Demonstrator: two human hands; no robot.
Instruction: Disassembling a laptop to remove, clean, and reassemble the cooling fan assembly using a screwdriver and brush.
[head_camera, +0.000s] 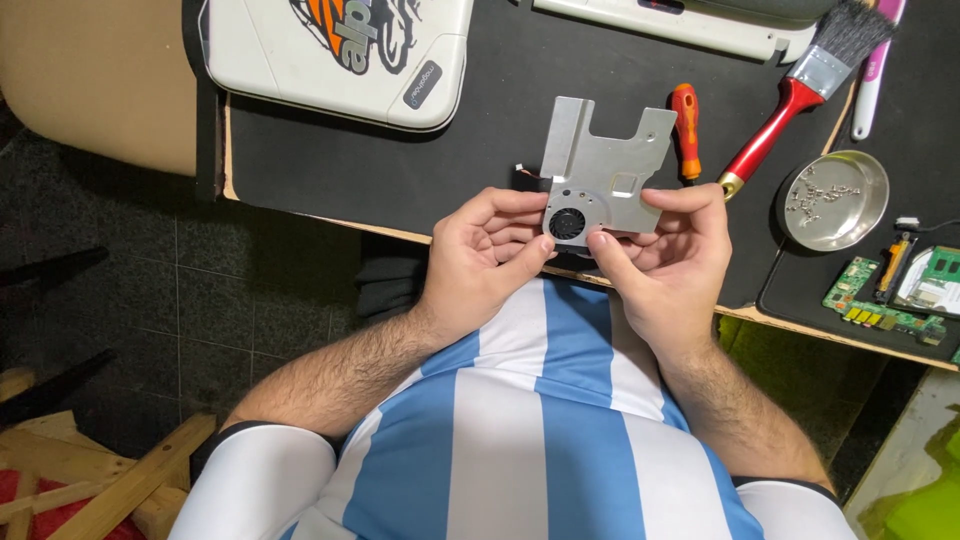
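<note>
**A:** Start nearest the camera. What does the person have in hand?

**B:** Both hands are closed on one part, held up just above the near edge of the black mat (400, 170). The left hand (490, 255) pinches the lower left corner, thumb on the front beside the fan. The right hand (670, 255) grips the lower right edge, thumb just below the fan and forefinger curled over the side.

**A:** And the part itself?

**B:** A thin grey metal plate (605, 160), flat, with a notch cut from its top edge and a small rectangular window. A small round black fan (567, 222) sits at its lower left corner. A short wire with a white plug seems to trail off behind the left edge, though it is too small to be sure.

**A:** How should the person handle it?

**B:** Judging from the thin sheet, the person does best to keep the pinch on the plate's edges, thumbs off the fan blades, and hold it level over the mat so anything loose lands there.

**A:** Further out on the mat?

**B:** Just right of the plate lies an orange-handled screwdriver (685, 125). Beyond it, a red-handled paintbrush (800, 90), and near that a shallow metal dish (835, 200) of small screws. A green circuit board (885, 300) rests at the mat's right end. At the far left sits a white laptop shell (340, 55).
</note>
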